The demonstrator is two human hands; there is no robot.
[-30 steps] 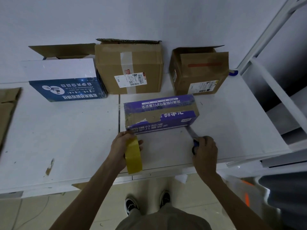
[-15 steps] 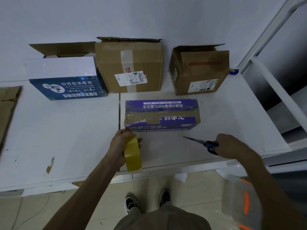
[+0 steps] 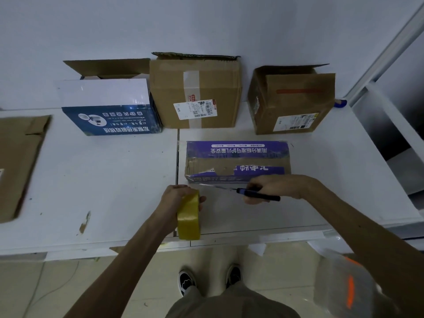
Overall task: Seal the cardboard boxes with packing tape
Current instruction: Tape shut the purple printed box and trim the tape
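Back row: blue-white box [image 3: 110, 118], middle brown box [image 3: 195, 92], right brown box [image 3: 296, 104] sitting flaps up, seemingly awaiting tape. Left hand [image 3: 174, 198] gripping tape roll [image 3: 188, 219]; right hand [image 3: 273, 187], apart, clutching scissors [image 3: 243, 191], blades pointing leftward before purple box [image 3: 236, 154]; cut probably pending.

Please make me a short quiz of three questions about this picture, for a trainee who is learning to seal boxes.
1. True or false: the right hand holds nothing.
2. Which box lies nearest to the hands? A) the blue and white box B) the purple box C) the brown box with a red stripe
3. Fill in: the yellow tape roll is gripped by the ____ hand.

Key: 1 false, it holds the scissors; 2 B; 3 the left hand.
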